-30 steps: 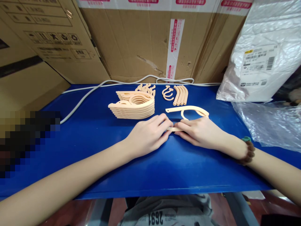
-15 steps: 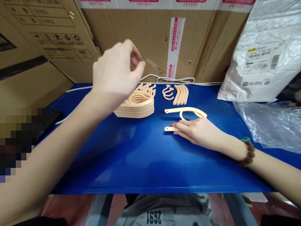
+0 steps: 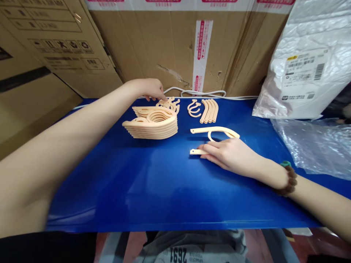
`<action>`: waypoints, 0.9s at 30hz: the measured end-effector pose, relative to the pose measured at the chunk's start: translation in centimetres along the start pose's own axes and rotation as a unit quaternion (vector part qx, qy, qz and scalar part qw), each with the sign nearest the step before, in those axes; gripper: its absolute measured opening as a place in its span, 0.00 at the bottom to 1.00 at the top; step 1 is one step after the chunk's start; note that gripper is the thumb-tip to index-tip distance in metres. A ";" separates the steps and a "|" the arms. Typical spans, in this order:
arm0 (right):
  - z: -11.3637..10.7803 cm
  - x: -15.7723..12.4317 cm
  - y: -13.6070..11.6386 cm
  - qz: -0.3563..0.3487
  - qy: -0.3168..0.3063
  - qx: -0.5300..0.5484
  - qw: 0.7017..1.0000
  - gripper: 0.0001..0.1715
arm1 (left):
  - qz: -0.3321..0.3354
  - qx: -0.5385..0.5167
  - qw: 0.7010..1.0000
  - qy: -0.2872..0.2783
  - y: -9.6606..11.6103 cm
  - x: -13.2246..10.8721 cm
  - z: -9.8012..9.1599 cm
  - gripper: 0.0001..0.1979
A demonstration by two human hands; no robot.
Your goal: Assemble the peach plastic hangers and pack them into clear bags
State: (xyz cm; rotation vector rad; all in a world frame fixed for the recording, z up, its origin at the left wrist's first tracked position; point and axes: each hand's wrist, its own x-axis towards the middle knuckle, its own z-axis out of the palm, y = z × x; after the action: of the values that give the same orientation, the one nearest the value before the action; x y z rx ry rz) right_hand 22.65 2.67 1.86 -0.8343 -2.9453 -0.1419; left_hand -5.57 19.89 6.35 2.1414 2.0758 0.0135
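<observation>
My right hand (image 3: 230, 155) is closed on the nearer arm of a cream plastic folding hanger (image 3: 215, 129) on the blue table. The hanger's other arm curves behind the hand, and a rounded hook shows between the two arms. My left hand (image 3: 153, 89) is at the back of the table with its fingers pinched at a heap of small cream hooks (image 3: 172, 106); its fingertips touch a hook there. In front of that heap sits a neat stack of cream hangers (image 3: 156, 131). Two loose hooks (image 3: 194, 109) and several curved hanger arms (image 3: 210, 111) lie to the right.
Cardboard boxes (image 3: 153, 44) wall off the back and left of the blue table (image 3: 131, 190). A white cable (image 3: 203, 93) runs along the back edge. To the right stand a white parcel bag (image 3: 301, 84) and clear plastic wrap (image 3: 315, 149).
My left hand has come down and back, from above the hanger stack to the hook heap, uncovering the stack. My right hand keeps its hold on the hanger. The view has shifted slightly.
</observation>
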 end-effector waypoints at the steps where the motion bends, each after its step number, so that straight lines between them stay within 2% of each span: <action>1: 0.0 0.0 0.0 -0.001 0.000 0.002 1.000 0.23 | 0.000 0.004 1.000 -0.012 -0.3 0.5 0.2 0.25; 5: 0.1 0.0 0.1 -0.002 0.005 0.011 1.000 0.21 | 0.010 0.010 0.999 -0.034 -0.8 1.0 0.1 0.23; 11: 0.1 0.0 0.2 -0.004 0.002 0.015 1.000 0.21 | 0.082 0.037 0.993 -0.075 -1.0 1.6 0.0 0.22; 14: 0.0 0.0 0.2 -0.005 -0.010 0.014 1.000 0.23 | 0.109 0.052 0.989 -0.082 -1.1 2.1 0.1 0.22; 17: -0.1 0.0 0.2 0.005 -0.017 0.016 1.000 0.23 | 0.130 0.011 0.990 -0.062 -1.0 1.4 -0.5 0.22; 21: -0.1 0.0 0.1 0.006 -0.027 0.026 0.999 0.22 | 0.168 -0.028 0.985 0.029 -0.4 -0.7 -2.3 0.19; 23: -0.1 0.0 0.1 0.009 -0.031 0.026 0.999 0.23 | 0.185 -0.051 0.962 0.194 0.1 -1.7 -3.5 0.16; 24: -0.1 0.0 0.1 0.012 -0.031 0.024 0.999 0.23 | 0.187 -0.060 0.948 0.253 0.4 -2.2 -4.0 0.15; 26: -0.2 0.1 0.0 0.016 -0.028 0.018 0.999 0.22 | 0.217 -0.098 0.907 0.346 1.2 -3.5 -4.7 0.12; 27: -0.3 0.1 0.0 0.017 -0.026 0.016 0.999 0.21 | 0.245 -0.122 0.886 0.375 1.7 -4.3 -4.9 0.11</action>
State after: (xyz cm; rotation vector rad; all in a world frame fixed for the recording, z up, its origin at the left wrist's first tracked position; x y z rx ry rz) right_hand 22.58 2.68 2.13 -0.8982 -2.9714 -0.0727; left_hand -4.58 16.05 11.80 2.6693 1.5765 1.2672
